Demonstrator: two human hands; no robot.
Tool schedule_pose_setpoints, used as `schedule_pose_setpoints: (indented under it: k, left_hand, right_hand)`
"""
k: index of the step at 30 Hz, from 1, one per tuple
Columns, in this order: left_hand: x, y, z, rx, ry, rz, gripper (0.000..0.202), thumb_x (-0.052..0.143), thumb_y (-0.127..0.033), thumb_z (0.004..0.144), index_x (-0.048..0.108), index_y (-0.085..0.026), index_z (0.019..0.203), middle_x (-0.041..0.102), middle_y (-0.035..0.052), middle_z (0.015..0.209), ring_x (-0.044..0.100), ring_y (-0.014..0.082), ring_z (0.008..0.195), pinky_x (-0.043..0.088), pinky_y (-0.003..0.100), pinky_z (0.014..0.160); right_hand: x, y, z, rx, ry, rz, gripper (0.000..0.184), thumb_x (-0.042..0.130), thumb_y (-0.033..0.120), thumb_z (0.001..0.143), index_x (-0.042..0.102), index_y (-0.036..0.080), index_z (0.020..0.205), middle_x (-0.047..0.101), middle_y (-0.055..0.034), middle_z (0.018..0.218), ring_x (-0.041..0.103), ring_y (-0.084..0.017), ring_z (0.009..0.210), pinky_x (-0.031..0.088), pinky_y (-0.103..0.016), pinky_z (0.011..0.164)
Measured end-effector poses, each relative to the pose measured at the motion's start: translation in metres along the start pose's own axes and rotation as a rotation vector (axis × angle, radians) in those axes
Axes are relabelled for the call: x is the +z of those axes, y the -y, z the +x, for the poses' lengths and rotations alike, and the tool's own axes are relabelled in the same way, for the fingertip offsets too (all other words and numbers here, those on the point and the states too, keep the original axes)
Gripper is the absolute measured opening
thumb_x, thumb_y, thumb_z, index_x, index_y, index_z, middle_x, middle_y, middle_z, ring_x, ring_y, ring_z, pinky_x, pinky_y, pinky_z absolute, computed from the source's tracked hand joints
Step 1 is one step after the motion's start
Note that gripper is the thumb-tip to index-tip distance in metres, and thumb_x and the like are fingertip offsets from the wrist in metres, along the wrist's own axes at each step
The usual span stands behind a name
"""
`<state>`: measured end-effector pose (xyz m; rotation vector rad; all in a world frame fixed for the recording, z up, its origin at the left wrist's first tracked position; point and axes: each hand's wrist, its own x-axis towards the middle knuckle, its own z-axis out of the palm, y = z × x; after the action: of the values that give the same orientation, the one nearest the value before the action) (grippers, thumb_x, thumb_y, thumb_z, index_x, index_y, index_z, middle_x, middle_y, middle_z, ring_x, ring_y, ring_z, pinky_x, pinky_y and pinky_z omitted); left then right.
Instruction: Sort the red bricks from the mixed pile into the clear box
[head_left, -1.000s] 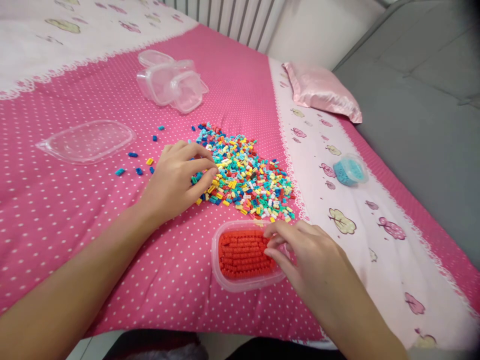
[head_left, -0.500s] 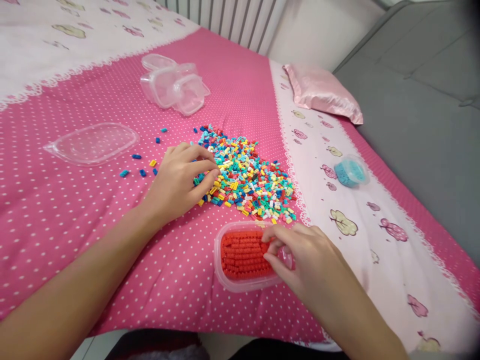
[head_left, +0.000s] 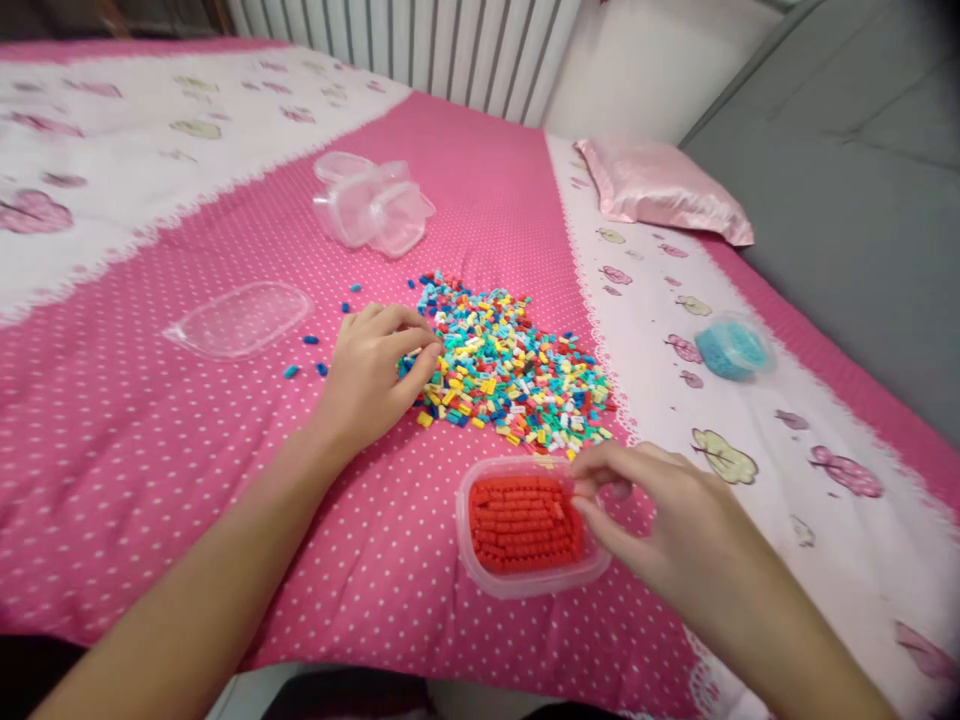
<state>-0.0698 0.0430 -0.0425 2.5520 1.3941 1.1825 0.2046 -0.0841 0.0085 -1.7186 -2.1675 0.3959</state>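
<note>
Head view: left hand (head_left: 375,370) at 9 o'clock on the brick pile (head_left: 517,370), fingers curled — grip can't be told. Clear tub (head_left: 517,585) of red bricks (head_left: 525,525) at pile's 6 o'clock; right hand (head_left: 664,505) at its 2 o'clock, thumb and forefinger close — any hold unclear.

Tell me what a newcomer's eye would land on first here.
Probably the heap of multicoloured pieces in the middle of the pink bedspread, with the left hand at its left edge. Next, the neat rows of red pieces in a translucent tub nearer the wearer, the right hand at its right side.
</note>
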Motion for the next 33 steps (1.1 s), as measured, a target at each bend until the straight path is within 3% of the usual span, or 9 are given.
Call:
schedule_pose_setpoints:
  k: [2,6,9,17,20,24,26,30,33]
  left_hand:
    - [-0.002,0.006,0.0,-0.086,0.006,0.029,0.031,0.049,-0.033,0.101,0.075,-0.019,0.093,0.073,0.0084,0.1,0.063,0.0259,0.096,0.045,0.042,0.089]
    - [-0.005,0.018,-0.002,-0.239,0.052,0.034,0.028,0.05,-0.033,0.099,0.075,-0.019,0.097,0.073,0.0088,0.1,0.063,0.0275,0.1,0.045,0.043,0.092]
    - [-0.007,0.02,-0.003,-0.238,0.064,0.038,0.026,0.049,-0.029,0.098,0.074,-0.019,0.097,0.073,0.0087,0.099,0.065,0.0273,0.095,0.047,0.044,0.09]
    - [-0.006,0.005,-0.01,-0.041,0.194,-0.065,0.022,0.054,-0.033,0.1,0.074,-0.027,0.094,0.076,0.004,0.103,0.069,0.0234,0.099,0.051,0.039,0.093]
    - [-0.006,0.013,-0.013,-0.127,0.101,-0.024,0.024,0.047,-0.027,0.101,0.071,-0.025,0.1,0.075,0.0081,0.105,0.069,0.0272,0.101,0.053,0.044,0.091]
    - [-0.009,0.021,-0.014,-0.208,-0.007,0.034,0.029,0.041,-0.024,0.102,0.062,-0.027,0.123,0.075,0.0095,0.107,0.07,0.0297,0.099,0.053,0.049,0.087]
    - [-0.008,0.014,-0.016,-0.14,0.025,0.03,0.027,0.043,-0.025,0.103,0.063,-0.027,0.122,0.074,0.0088,0.109,0.069,0.0283,0.101,0.053,0.047,0.089]
    - [0.0,-0.011,-0.021,0.113,0.19,0.014,0.014,0.059,-0.031,0.099,0.072,-0.028,0.096,0.073,0.0042,0.111,0.064,0.0259,0.107,0.047,0.044,0.098]
    - [0.007,-0.021,-0.026,0.182,0.233,0.051,0.011,0.063,-0.024,0.096,0.074,-0.026,0.097,0.071,0.0054,0.116,0.06,0.028,0.11,0.043,0.047,0.1]
  right_hand:
    - [-0.001,-0.013,0.007,0.022,-0.064,0.077,0.012,0.061,0.02,0.086,0.069,0.026,0.092,0.073,-0.0012,0.085,0.068,-0.021,0.079,0.051,-0.033,0.074]
    - [0.01,-0.047,0.025,0.061,-0.008,0.244,0.012,0.06,0.032,0.088,0.069,0.024,0.091,0.074,-0.003,0.085,0.068,-0.02,0.076,0.053,-0.033,0.072]
    - [0.025,-0.064,0.035,0.089,0.015,0.341,0.015,0.061,0.035,0.086,0.07,0.022,0.088,0.073,-0.0029,0.078,0.065,-0.018,0.068,0.052,-0.031,0.065]
    - [0.036,-0.054,0.04,0.08,-0.005,0.349,0.011,0.059,0.027,0.085,0.069,0.021,0.084,0.069,-0.0004,0.069,0.065,-0.019,0.064,0.049,-0.031,0.063]
    - [0.038,-0.053,0.036,0.038,-0.025,0.264,0.012,0.057,0.023,0.09,0.067,0.022,0.083,0.068,-0.0007,0.073,0.065,-0.019,0.068,0.049,-0.031,0.066]
    - [0.044,-0.053,0.033,-0.006,-0.142,0.136,0.019,0.053,0.025,0.097,0.065,0.022,0.083,0.064,-0.0018,0.08,0.064,-0.019,0.071,0.049,-0.031,0.069]
    - [0.049,-0.053,0.034,-0.012,-0.184,0.118,0.021,0.051,0.028,0.1,0.064,0.022,0.085,0.063,-0.0024,0.085,0.065,-0.019,0.074,0.049,-0.031,0.071]
    - [0.061,-0.057,0.038,0.008,-0.206,0.103,0.02,0.051,0.031,0.098,0.062,0.023,0.084,0.061,-0.0031,0.087,0.064,-0.02,0.077,0.048,-0.032,0.071]
    - [0.065,-0.06,0.039,0.022,-0.186,0.1,0.019,0.048,0.03,0.098,0.061,0.023,0.086,0.061,-0.0046,0.091,0.064,-0.022,0.082,0.048,-0.033,0.073]
